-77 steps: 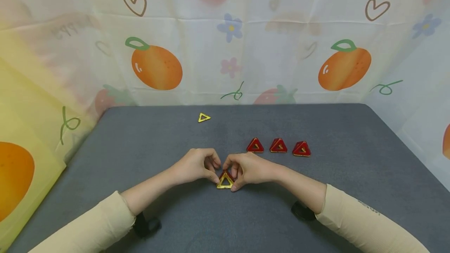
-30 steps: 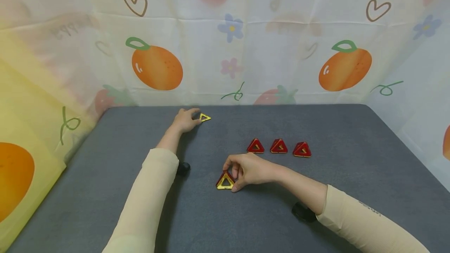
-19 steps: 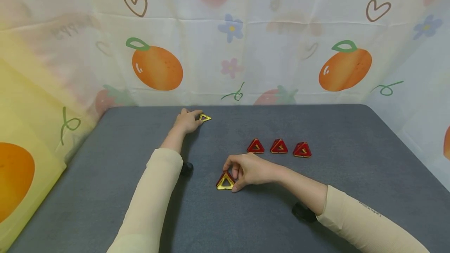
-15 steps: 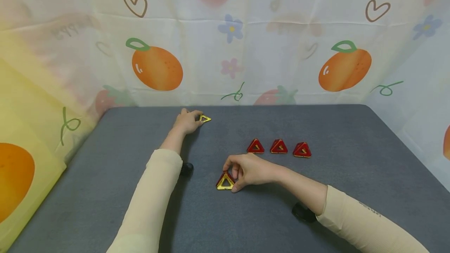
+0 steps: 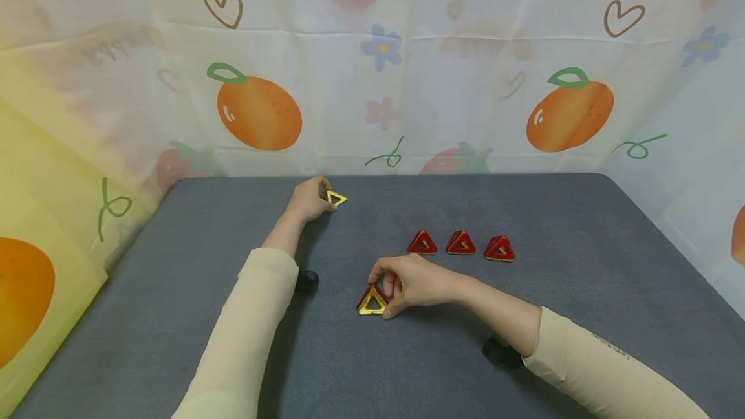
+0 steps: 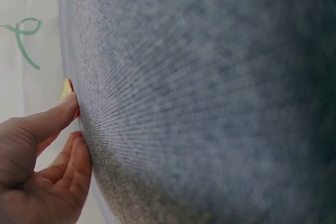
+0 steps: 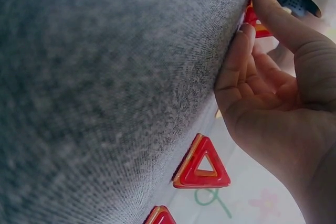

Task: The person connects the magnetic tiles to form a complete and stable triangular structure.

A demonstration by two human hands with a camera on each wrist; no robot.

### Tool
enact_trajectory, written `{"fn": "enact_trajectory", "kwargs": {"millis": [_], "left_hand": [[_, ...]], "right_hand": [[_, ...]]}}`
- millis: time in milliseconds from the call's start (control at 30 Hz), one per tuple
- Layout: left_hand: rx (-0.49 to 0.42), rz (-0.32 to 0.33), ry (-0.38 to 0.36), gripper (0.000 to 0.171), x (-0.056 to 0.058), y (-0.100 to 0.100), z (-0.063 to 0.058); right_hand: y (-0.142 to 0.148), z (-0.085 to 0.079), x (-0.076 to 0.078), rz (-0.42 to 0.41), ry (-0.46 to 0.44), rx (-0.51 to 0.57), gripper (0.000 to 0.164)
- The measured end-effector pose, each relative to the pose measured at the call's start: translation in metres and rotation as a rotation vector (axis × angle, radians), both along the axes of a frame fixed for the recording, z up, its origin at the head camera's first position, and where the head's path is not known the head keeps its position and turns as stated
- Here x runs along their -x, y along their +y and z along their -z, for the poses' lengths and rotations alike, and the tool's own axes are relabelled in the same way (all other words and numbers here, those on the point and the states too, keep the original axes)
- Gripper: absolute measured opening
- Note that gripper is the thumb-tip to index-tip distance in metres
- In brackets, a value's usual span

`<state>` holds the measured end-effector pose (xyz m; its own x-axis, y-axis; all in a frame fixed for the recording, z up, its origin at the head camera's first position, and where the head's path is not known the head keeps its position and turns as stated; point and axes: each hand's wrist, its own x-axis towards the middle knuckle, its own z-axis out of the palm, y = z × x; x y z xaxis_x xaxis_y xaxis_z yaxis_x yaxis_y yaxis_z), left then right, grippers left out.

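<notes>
At the back of the table, my left hand [image 5: 308, 199] pinches a yellow open-centred triangle tile [image 5: 339, 198] by its left side. In the left wrist view the thumb [image 6: 60, 113] lies against the tile [image 6: 66, 88], whose far edge looks red. Nearer the front, my right hand [image 5: 416, 279] grips the right side of a small pyramid [image 5: 371, 310] built of such triangle tiles. Its front face is yellow and its sides are red. The right wrist view shows a red part of this pyramid [image 7: 261, 31] between thumb and fingers, the rest hidden.
Three small red pyramids with yellow edges stand in a row beyond my right hand: a left one [image 5: 422, 243], a middle one [image 5: 461, 243] and a right one [image 5: 499, 249]. Behind the grey table [image 5: 524, 205] hangs a printed cloth [image 5: 454, 96].
My left hand has left the pyramid, reached to the back and closed on the yellow triangle tile, which has shifted slightly left and nearer. My right hand has stayed on the pyramid.
</notes>
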<state>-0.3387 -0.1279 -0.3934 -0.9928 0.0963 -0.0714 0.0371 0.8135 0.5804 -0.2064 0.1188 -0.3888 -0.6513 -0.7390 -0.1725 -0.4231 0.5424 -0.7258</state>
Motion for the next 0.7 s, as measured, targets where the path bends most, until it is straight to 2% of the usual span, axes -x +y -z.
{"fn": "enact_trajectory", "kwargs": {"millis": [167, 267, 433, 533, 600, 700], "left_hand": [[-0.082, -0.016, 0.008, 0.032, -0.001, 0.000, 0.000], [-0.084, 0.008, 0.032, 0.028, -0.001, 0.000, 0.000], [-0.080, 0.090, 0.063, 0.018, -0.003, -0.001, -0.002], [-0.126, 0.147, 0.058, 0.013, -0.004, 0.001, -0.006], [-0.155, 0.185, 0.048, 0.014, -0.007, 0.003, -0.010], [-0.152, 0.238, 0.055, 0.019, -0.011, 0.007, -0.015]], "right_hand": [[0.000, 0.001, 0.000, -0.001, -0.005, 0.001, 0.049], [0.000, 0.001, 0.000, -0.001, -0.005, -0.002, 0.048], [-0.001, 0.001, 0.000, 0.001, -0.003, -0.008, 0.049], [-0.001, 0.000, 0.000, 0.001, -0.002, -0.010, 0.049], [0.000, 0.000, 0.000, 0.001, -0.002, -0.010, 0.049], [0.000, 0.000, 0.001, 0.001, -0.001, -0.010, 0.049]]}}
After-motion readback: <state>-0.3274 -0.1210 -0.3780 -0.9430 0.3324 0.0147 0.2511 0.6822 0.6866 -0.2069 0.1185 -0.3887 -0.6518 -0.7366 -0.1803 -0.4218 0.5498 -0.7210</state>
